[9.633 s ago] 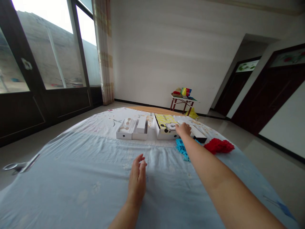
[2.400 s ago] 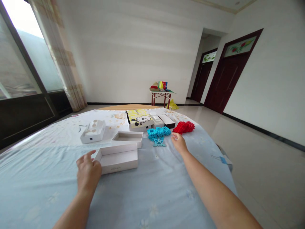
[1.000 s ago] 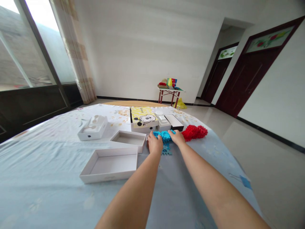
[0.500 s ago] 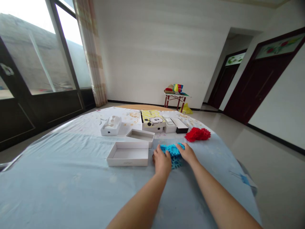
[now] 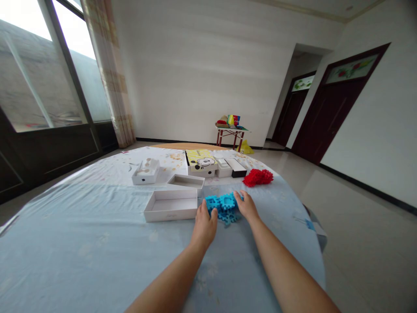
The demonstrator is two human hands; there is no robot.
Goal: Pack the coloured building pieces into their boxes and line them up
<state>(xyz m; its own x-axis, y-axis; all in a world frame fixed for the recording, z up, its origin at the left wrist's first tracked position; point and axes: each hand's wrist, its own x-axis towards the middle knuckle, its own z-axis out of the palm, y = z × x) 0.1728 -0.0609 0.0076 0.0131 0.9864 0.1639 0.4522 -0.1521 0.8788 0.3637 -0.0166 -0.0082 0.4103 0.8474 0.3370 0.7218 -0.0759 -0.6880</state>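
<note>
A small heap of blue interlocking plastic blocks (image 5: 225, 203) with notched edges lies on the blue tablecloth. My left hand (image 5: 206, 225) rests against the heap's left side, thumb and fingers apart, close to a white open box (image 5: 171, 216). On the heap's right side is my right hand (image 5: 248, 206), its fingers spread and touching the outer blocks. Both hands cup the heap loosely from either side. Some lower blocks are partly hidden beneath the upper ones.
Red notched blocks (image 5: 258, 177) lie in a heap to the right. Behind stand a second white box (image 5: 186, 182), a yellow cartoon box (image 5: 201, 161), a black-and-white box (image 5: 237, 168) and, at left, a white box with an insert (image 5: 145, 174).
The view has turned a little to the right. My hands have loosened around the blue blocks, and the heap looks more spread out, with more of its upper blocks showing.
</note>
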